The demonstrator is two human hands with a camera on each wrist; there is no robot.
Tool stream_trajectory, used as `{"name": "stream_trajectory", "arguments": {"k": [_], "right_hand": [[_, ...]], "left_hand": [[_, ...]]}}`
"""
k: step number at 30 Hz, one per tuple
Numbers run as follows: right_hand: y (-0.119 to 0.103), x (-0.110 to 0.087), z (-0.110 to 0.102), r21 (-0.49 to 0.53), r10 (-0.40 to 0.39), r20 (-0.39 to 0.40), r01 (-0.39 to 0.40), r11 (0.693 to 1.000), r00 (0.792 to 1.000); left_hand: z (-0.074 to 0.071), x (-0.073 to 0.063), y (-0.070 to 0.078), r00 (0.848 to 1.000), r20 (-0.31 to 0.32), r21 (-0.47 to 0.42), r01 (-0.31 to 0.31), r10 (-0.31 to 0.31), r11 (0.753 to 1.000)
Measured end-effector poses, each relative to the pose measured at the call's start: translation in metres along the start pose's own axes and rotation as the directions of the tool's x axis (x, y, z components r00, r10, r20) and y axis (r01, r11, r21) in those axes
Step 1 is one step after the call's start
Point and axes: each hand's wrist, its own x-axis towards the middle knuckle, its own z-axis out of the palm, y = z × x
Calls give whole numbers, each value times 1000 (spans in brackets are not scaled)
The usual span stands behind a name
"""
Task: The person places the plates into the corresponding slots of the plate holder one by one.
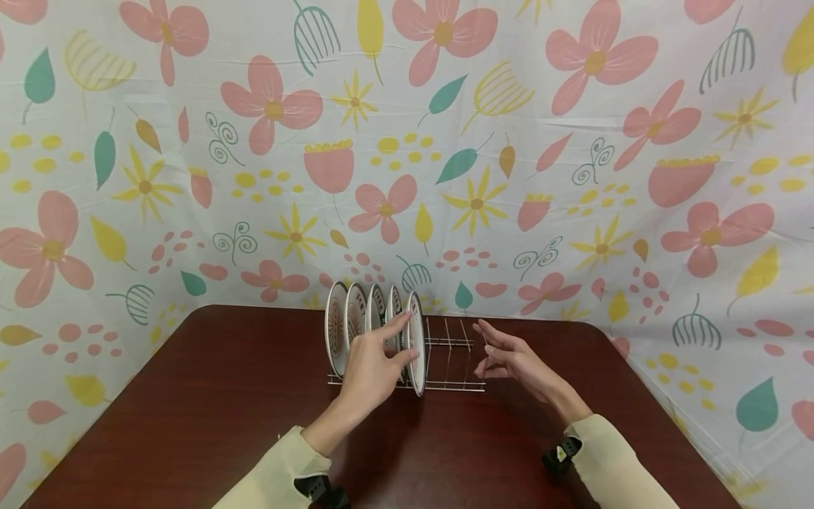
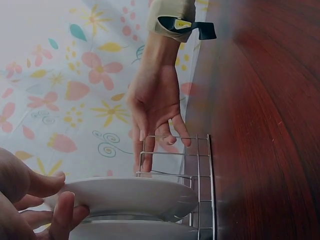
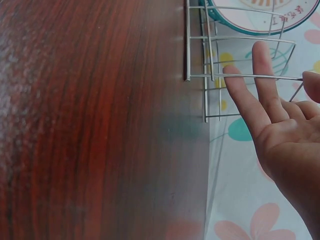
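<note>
A wire dish rack [image 1: 454, 387] stands on the table with several white, dark-rimmed plates upright in its left part. My left hand [image 1: 372, 364] reaches over the plates and pinches the rim of the rightmost plate [image 1: 417, 353] between thumb and fingers. In the left wrist view that plate [image 2: 130, 195] shows its plain white underside, with another plate [image 2: 135, 230] close beside it. At the rack's right end, my right hand [image 1: 518, 360] holds the end wire. The right wrist view shows the thumb [image 3: 312, 85] on the wire's upper corner and two fingers extended past it.
The dark reddish-brown wooden table [image 1: 254, 410] carries the rack near its back edge. Behind and at both sides hangs a white cloth [image 1: 407, 106] with printed flowers and leaves. Wire slots [image 1: 449, 345] lie between the rightmost plate and my right hand.
</note>
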Motion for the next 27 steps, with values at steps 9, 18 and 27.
{"name": "stream_trajectory", "arguments": {"k": [9,18,27], "right_hand": [[1,0,0,12,-3,10,3,1000,1000],[1,-1,-1,13,0,11,0,1000,1000],[-2,-1,1,15,2,14,-2,1000,1000]], "left_hand": [[0,2,-1,1000,-14,10,8,-8,1000],[0,5,-2,1000,-18,21,18,-18,1000],[-1,4,-3,1000,-16,16,22,-22,1000]]}}
